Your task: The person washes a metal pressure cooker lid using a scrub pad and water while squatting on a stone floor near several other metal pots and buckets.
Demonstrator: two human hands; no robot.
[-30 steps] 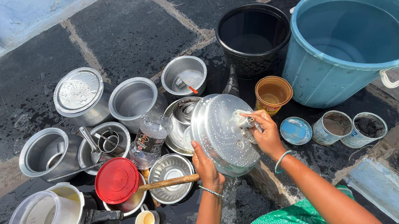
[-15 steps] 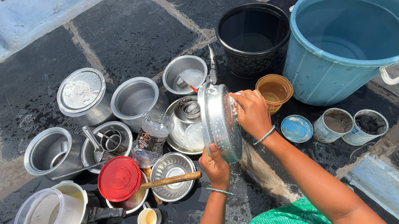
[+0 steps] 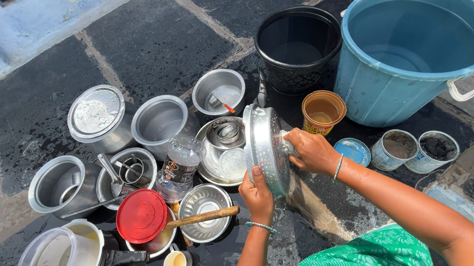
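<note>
One view only, from your head looking down. You crouch over a wet floor point(image 3: 156, 36) of dark stone slabs with pale joints; a pale blue step runs along the top left corner.

Your left hand point(image 3: 257, 194) pinches the lower rim of a steel lid point(image 3: 262, 148), thumb up against its face, holding it on edge above the stone. Your right hand point(image 3: 309, 150) is closed against the lid's right side, fingers wrapped over a knob there; whether it also holds a scrubber you cannot tell.

Just left of the lid sits a steel pot point(image 3: 221, 149) with smaller pieces inside, and beside that a clear plastic bottle point(image 3: 176, 166). Nearer you lie a ribbed steel bowl point(image 3: 202, 204) with a wooden stick point(image 3: 202, 216) across it and a red lid point(image 3: 141, 215). Further left stand more steel pots, one covered.

Behind the lid are a black bucket point(image 3: 298, 44), a big blue tub point(image 3: 416, 49) with water, and a brown cup point(image 3: 323, 111). Right of your wrist sit two open tins point(image 3: 415, 149) and a small blue dish point(image 3: 353, 150).
</note>
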